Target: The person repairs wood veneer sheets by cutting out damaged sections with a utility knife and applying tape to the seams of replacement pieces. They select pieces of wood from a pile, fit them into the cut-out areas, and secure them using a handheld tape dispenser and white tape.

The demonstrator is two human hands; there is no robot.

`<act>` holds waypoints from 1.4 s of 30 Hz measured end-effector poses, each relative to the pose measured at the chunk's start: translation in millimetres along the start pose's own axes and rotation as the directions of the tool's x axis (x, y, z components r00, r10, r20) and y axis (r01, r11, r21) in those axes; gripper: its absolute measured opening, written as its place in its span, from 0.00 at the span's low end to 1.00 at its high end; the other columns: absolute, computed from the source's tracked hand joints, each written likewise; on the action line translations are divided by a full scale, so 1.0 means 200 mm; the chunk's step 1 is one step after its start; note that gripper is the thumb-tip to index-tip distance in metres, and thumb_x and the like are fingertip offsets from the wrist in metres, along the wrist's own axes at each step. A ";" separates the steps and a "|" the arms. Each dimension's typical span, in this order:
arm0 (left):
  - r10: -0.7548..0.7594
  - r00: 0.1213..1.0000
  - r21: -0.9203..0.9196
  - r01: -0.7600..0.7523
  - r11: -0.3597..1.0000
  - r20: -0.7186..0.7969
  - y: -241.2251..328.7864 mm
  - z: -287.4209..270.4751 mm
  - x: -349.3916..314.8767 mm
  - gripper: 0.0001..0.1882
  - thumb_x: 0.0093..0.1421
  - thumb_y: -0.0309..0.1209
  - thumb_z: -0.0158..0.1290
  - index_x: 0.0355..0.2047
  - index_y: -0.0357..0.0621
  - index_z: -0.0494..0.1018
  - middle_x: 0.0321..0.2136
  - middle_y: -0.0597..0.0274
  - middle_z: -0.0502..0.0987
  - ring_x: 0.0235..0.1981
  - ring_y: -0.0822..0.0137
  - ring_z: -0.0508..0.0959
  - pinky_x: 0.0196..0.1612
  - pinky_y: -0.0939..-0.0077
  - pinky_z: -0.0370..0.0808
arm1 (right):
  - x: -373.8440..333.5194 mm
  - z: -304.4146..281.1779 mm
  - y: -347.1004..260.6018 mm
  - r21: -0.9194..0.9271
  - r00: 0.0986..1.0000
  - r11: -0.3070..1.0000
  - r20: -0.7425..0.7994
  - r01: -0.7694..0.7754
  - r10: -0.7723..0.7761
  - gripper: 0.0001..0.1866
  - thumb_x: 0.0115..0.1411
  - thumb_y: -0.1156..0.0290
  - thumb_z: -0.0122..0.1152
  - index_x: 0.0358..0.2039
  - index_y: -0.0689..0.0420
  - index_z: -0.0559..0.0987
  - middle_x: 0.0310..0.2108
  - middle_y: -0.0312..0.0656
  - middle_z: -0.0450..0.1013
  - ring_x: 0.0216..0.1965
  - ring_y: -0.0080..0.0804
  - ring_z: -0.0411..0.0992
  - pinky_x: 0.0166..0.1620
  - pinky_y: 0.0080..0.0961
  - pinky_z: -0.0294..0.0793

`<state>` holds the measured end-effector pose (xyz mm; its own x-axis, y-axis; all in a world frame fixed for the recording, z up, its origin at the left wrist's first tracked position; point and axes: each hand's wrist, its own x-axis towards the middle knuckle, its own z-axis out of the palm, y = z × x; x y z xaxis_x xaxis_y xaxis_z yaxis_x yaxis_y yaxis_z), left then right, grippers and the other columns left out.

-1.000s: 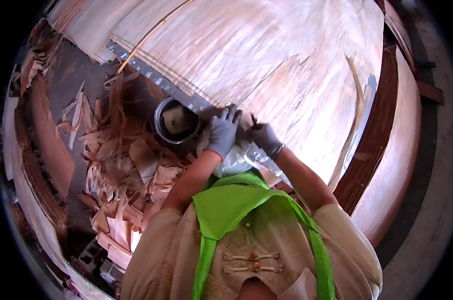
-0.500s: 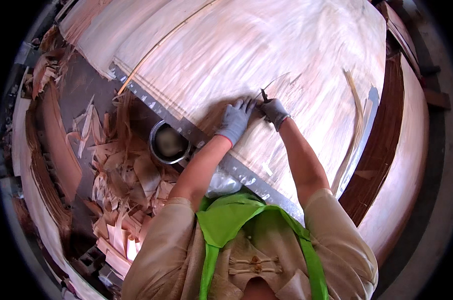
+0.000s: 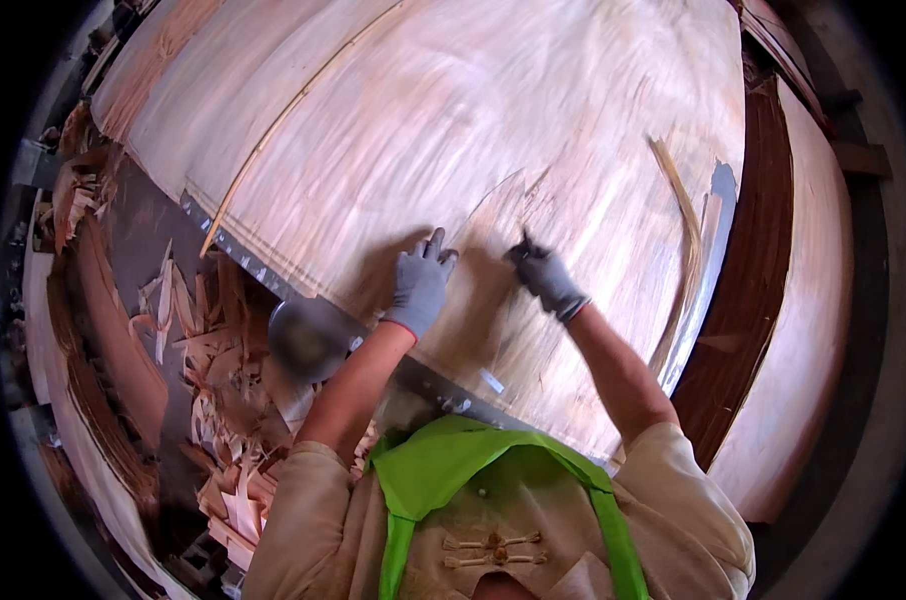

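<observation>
- A wide veneer sheet [image 3: 493,130] lies flat over the worktop [image 3: 443,385], pale and streaky.
- The left hand [image 3: 420,285] presses down on it, gloved fingers spread and flat, holding nothing.
- The right hand [image 3: 545,280], just to its right, is closed on a small dark tool whose tip meets the sheet; what tool it is I cannot tell.
- A curved split runs up from between the hands; it looks unfinished.
- Veneer scraps [image 3: 223,400] are piled at near left beside a round tin [image 3: 308,338], so some trimming seems done.
</observation>
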<state>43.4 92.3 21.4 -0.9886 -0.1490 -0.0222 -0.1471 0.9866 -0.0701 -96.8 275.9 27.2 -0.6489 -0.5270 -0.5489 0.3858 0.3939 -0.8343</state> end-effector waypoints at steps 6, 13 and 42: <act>-0.074 0.985 -0.213 0.040 0.976 -0.153 0.16 -0.07 0.58 0.28 0.54 0.26 0.43 0.58 0.47 0.61 0.60 0.61 0.60 0.49 0.62 0.70 0.43 0.63 0.70 | 0.50 -0.37 -0.36 0.070 0.995 0.997 0.090 0.037 -0.043 0.09 0.57 0.64 0.61 0.31 0.57 0.78 0.15 0.30 0.65 0.14 0.17 0.59 0.17 0.17 0.55; 0.132 0.988 0.142 -0.143 0.979 0.085 0.24 0.06 0.86 0.29 0.57 0.30 0.43 0.61 0.60 0.59 0.63 0.62 0.55 0.55 0.61 0.63 0.45 0.63 0.67 | 0.60 -0.43 -0.30 -0.074 0.999 0.996 -0.014 -0.046 0.045 0.11 0.54 0.66 0.62 0.21 0.59 0.77 0.14 0.34 0.67 0.11 0.22 0.61 0.15 0.21 0.57; 0.201 0.979 -0.054 -0.203 0.978 -0.033 0.52 0.05 0.26 0.22 0.62 0.33 0.37 0.56 0.66 0.65 0.61 0.67 0.58 0.62 0.66 0.58 0.60 0.40 0.47 | -0.20 -0.12 0.20 0.191 0.958 0.962 -0.172 -0.194 0.228 0.08 0.56 0.68 0.61 0.23 0.57 0.76 0.15 0.33 0.68 0.12 0.21 0.63 0.15 0.21 0.61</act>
<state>-23.0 186.2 4.1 -0.9985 0.0550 -0.0029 0.0550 0.9984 -0.0105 -70.7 331.1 17.4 -0.6468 -0.2858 -0.7071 0.6228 0.3373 -0.7059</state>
